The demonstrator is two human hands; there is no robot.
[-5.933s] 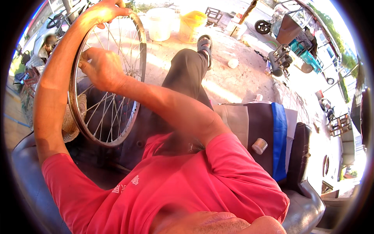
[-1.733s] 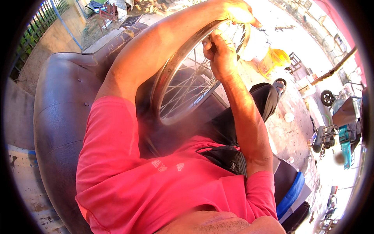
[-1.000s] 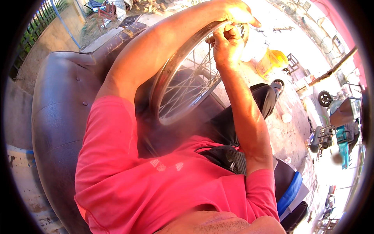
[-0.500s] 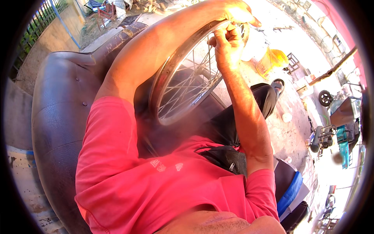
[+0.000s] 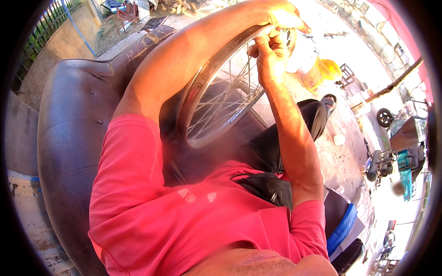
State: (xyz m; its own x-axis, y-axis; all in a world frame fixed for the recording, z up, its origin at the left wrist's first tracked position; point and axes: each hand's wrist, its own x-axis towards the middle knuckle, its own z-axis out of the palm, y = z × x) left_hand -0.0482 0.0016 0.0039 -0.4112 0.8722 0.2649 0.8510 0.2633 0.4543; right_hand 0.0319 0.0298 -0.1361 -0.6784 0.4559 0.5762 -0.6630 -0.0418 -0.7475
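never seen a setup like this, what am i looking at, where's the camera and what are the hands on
There is no machine here: these are a person's two bare hands. The wide camera sits on that person's head and looks down, so straight edges bend. The left hand lies over the top of a spoked wheel; the right hand is bunched just below it. Glare hides what it pinches, if anything. A brown seat is on the left, and a yellow bucket stands farther off.

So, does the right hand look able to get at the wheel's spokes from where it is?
Yes, most likely: the right hand is near the top of the rim, and the spokes show just to its lower left, with nothing visible between. The left hand sits higher up.
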